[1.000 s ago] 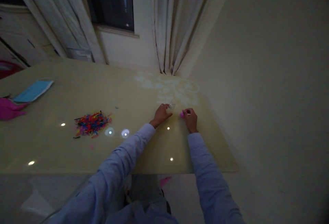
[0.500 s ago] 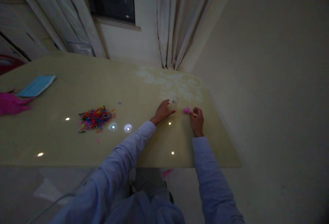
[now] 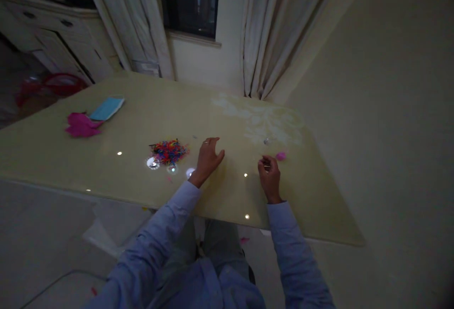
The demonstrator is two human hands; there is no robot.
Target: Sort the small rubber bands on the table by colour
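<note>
1. Sleeves (image 3: 152, 236) of light blue reach forward from the bottom of my head view, above grey trousers (image 3: 223, 245) and over the near edge of a pale, glossy table (image 3: 227, 195).
2. The right hand (image 3: 270, 179) hovers over the table, thumb and fingers drawn together — from my remote seat I cannot tell whether anything is pinched between them.
3. The left hand (image 3: 210, 158) I see open, thumb spread from the fingers, a ring on one of them.
4. Left of it, near that hand, lies a loose pile of small multicoloured bands (image 3: 168, 151).
5. Just right of the right hand's fingers, I have a small pink piece (image 3: 281, 156) on the table; a little farther off sits a small clear item (image 3: 266, 141) — too blurred for me to read its shape.
6. Toward the far left, a crumpled magenta piece (image 3: 83, 124) lies against a blue face mask (image 3: 107, 108).
7. Behind the table, curtains (image 3: 262, 39) hang either side of a dark window (image 3: 191, 2), with a pale cabinet (image 3: 80, 39) to the left.
</note>
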